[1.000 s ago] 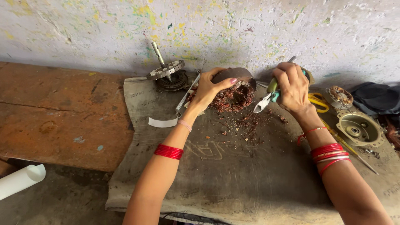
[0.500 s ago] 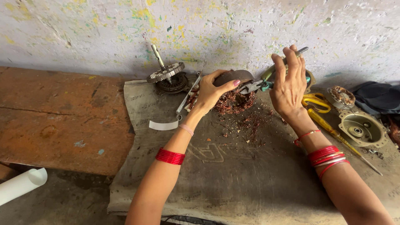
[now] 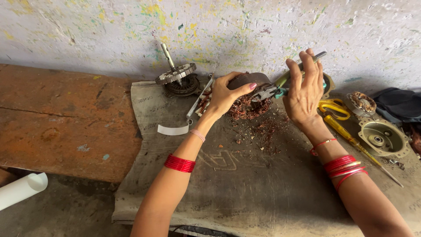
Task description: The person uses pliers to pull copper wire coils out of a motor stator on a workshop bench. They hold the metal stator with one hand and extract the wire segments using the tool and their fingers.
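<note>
The round dark metal motor stator with copper windings (image 3: pixel 246 90) sits tilted on the grey sackcloth mat (image 3: pixel 245 184) near the paint-flecked wall, seemingly so its coils face the tool. The left hand (image 3: pixel 226 94) is clamped over its rim, steadying it. The right hand (image 3: pixel 303 90) is closed around the green-handled pliers (image 3: pixel 275 89), whose nose meets the windings; shredded copper wire scraps (image 3: pixel 263 127) lie just below

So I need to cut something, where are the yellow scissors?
Head view, right side: the yellow scissors lie beside the right hand, by the yellow screwdriver.
</note>
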